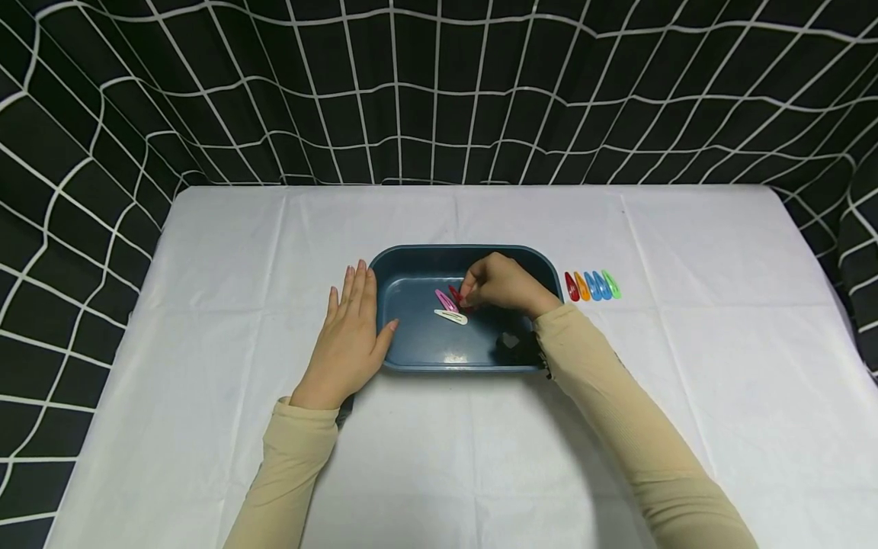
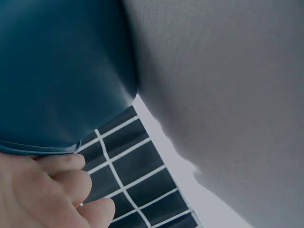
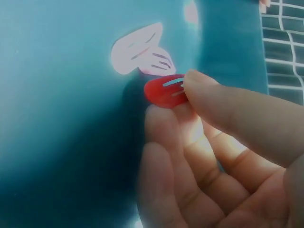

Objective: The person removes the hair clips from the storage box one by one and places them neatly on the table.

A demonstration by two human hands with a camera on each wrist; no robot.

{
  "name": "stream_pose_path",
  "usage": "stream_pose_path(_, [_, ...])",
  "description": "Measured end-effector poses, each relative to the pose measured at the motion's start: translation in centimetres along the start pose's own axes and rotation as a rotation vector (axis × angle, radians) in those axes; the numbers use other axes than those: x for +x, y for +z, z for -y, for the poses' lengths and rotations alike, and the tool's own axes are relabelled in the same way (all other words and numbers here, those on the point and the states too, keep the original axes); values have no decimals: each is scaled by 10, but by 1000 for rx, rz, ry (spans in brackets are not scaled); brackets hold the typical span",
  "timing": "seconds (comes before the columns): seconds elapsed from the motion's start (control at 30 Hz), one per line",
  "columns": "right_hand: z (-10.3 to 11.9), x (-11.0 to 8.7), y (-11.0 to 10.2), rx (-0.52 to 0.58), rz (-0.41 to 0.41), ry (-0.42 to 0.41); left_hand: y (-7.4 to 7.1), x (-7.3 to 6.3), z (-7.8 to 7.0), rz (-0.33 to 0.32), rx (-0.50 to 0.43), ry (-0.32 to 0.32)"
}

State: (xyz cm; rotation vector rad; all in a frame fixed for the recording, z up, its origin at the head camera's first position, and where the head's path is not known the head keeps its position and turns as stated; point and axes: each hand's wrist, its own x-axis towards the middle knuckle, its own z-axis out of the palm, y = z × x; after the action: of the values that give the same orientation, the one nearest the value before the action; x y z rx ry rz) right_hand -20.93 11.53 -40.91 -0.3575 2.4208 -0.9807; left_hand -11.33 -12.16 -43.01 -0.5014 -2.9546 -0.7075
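My right hand (image 1: 504, 284) is inside a dark blue tray (image 1: 411, 358), pinching a red snap hair clip (image 3: 164, 91) between thumb and fingertips. Just beyond the clip, a pink hair clip (image 1: 446, 300) and a white hair clip (image 1: 450, 316) lie on the tray's floor; in the right wrist view they overlap. With fingers straight, my left hand (image 1: 350, 339) rests against the tray's left rim, thumb over the edge. The left wrist view shows only some of its fingers (image 2: 71, 187) beside the tray wall.
To the right of the tray lies a row of hair clips: a dark red one (image 1: 572, 287), an orange one (image 1: 582, 286), blue ones (image 1: 597, 286) and a green one (image 1: 612, 284). A white cloth (image 1: 226, 252) covers the table. Black curtain with white grid lines (image 1: 439, 91) hangs behind.
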Motion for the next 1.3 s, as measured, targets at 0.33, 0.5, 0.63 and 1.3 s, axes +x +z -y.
stream_pose_path(0.33, [-1, -1, -3, 126, 8, -20, 1, 0, 1, 7, -5, -2])
stream_pose_path(0.5, [0, -3, -4, 172, 4, -30, 1, 1, 1, 7, -5, -2])
stream_pose_path(0.63, [0, -3, -5, 196, -3, -46, 1, 1, 1, 9, -2, -4])
stream_pose_path(1.3, [-1, -8, -9, 315, -73, -50, 1, 0, 2, 15, -4, -4])
